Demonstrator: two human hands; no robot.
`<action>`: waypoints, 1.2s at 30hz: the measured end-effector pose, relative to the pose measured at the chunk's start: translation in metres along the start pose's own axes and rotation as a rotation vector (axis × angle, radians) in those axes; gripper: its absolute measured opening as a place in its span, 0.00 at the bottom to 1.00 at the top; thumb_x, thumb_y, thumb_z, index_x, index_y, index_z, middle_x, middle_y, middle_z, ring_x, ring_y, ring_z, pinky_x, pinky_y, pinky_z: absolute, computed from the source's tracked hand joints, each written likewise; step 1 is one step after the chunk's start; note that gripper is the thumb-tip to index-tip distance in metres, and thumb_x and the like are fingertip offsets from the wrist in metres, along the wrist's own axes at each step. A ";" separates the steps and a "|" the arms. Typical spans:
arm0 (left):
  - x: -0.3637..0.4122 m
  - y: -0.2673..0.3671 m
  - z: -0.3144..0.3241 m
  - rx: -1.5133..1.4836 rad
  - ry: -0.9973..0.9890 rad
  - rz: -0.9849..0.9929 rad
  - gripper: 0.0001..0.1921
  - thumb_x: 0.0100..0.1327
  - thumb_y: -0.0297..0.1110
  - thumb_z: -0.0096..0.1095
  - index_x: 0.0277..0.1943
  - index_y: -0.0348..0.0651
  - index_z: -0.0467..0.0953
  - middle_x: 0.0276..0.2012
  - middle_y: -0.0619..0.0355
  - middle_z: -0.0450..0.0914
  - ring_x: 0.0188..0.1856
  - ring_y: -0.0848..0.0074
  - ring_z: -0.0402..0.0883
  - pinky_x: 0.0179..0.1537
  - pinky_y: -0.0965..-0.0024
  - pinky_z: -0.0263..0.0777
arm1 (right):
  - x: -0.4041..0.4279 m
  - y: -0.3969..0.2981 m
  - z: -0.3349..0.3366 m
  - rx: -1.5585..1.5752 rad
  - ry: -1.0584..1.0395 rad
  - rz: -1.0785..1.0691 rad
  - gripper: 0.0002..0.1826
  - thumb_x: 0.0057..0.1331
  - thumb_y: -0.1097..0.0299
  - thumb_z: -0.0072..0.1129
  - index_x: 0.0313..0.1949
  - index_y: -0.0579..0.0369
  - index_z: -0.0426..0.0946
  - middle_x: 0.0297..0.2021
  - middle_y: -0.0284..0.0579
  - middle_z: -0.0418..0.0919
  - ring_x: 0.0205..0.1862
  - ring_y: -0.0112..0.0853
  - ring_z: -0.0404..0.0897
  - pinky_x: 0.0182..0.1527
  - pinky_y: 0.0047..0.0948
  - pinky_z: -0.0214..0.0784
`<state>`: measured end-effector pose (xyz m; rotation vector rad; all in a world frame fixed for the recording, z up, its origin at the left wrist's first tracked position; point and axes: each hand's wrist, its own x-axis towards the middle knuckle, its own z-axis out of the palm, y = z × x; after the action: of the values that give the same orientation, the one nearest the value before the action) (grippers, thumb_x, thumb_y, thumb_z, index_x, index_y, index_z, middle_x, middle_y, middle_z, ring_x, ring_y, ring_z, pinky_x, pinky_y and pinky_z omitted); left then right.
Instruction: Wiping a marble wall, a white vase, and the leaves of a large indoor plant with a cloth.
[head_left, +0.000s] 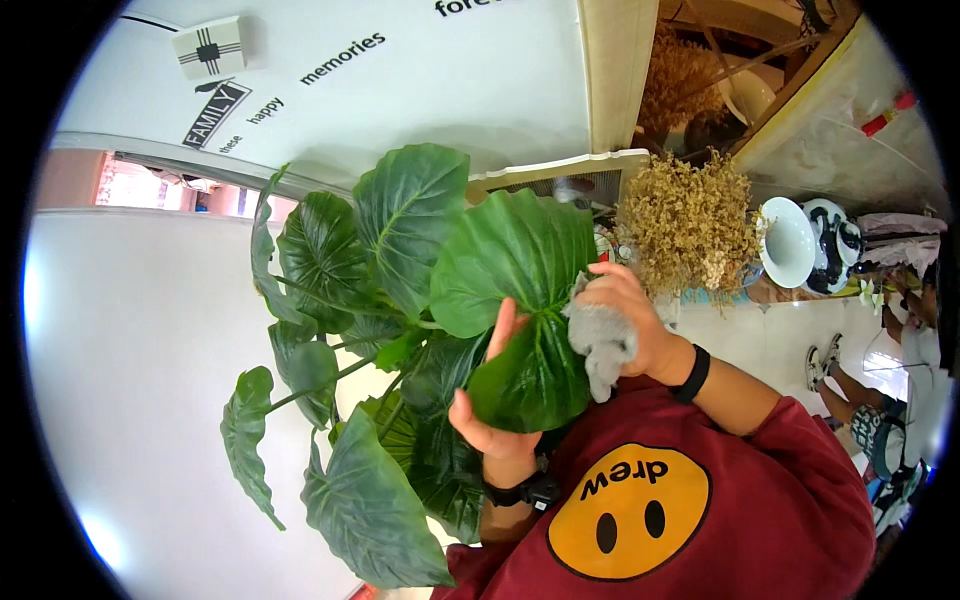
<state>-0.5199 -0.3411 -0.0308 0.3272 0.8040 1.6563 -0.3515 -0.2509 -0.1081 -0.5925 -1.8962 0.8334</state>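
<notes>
A large glossy green leaf (517, 262) of a broad-leaved potted-type plant spreads before me, its veins and midrib facing up. My left hand (499, 431) cradles this leaf from beneath, with one finger showing at the leaf's notch and another at its lower left edge; the palm is partly hidden. A crumpled grey cloth (604, 334) is in my right hand (626, 307), pressed against the leaf's right edge near the tip. Other leaves (375, 495) on long stems fan out to the left and below. The plant's base is hidden.
Dried yellow-brown flowers (686, 225) stand to the right, beside a white flared vase (787, 241) and a black-and-white vase (831, 244). A white wall panel (450, 82) with lettering rises behind the plant. Another person's legs (832, 397) show at far right.
</notes>
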 end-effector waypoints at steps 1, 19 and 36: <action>0.000 0.004 0.005 0.059 -0.007 -0.047 0.54 0.60 0.72 0.36 0.72 0.26 0.51 0.63 0.44 0.68 0.64 0.59 0.68 0.67 0.58 0.58 | -0.005 0.008 -0.004 0.078 -0.007 0.019 0.30 0.50 0.54 0.68 0.49 0.59 0.75 0.43 0.48 0.77 0.48 0.47 0.74 0.63 0.49 0.59; -0.009 0.008 -0.010 0.010 -0.174 -0.041 0.56 0.59 0.74 0.35 0.69 0.20 0.53 0.63 0.38 0.68 0.64 0.56 0.69 0.67 0.57 0.59 | 0.030 -0.028 -0.011 -0.128 -0.059 -0.039 0.25 0.50 0.74 0.57 0.51 0.64 0.74 0.52 0.55 0.75 0.53 0.50 0.75 0.58 0.44 0.66; -0.011 0.020 -0.017 -0.433 -0.239 -0.142 0.59 0.58 0.74 0.48 0.74 0.28 0.40 0.55 0.46 0.73 0.56 0.61 0.75 0.61 0.55 0.68 | 0.042 -0.033 0.004 -0.101 -0.174 0.016 0.24 0.57 0.70 0.56 0.55 0.62 0.70 0.53 0.57 0.73 0.57 0.52 0.70 0.60 0.44 0.61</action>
<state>-0.5422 -0.3576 -0.0275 0.1543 0.2717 1.5732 -0.3751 -0.2444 -0.0609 -0.6144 -2.1038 0.8255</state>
